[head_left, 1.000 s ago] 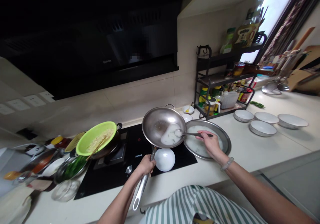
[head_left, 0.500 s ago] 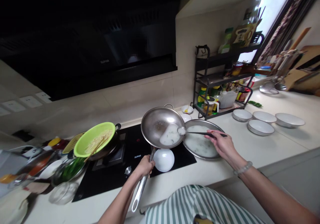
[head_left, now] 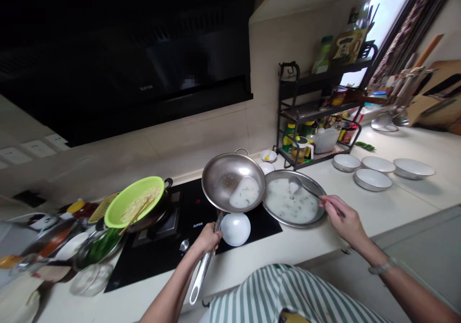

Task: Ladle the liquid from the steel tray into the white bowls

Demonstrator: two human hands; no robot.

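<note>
My left hand grips the long metal handle of a steel wok, which is tilted over the hob. White liquid with dark green flecks pools at the wok's right side. In my right hand is the dark handle of a ladle; white liquid drips from its bowl over a wide metal basin. Similar white, flecked liquid fills that basin, which sits right beside the wok. Below the wok, a white bowl rests near the hob's front right edge.
A lime-green basin with pale food and chopsticks sits on a dark pan at left. Greens lie in a bowl beside it. Several white bowls stand on the right counter. A black spice rack stands behind; a range hood hangs above.
The ladle has moved right, out of the wok and over the basin, and my right hand has shifted right with it. My left hand keeps hold of the wok handle.
</note>
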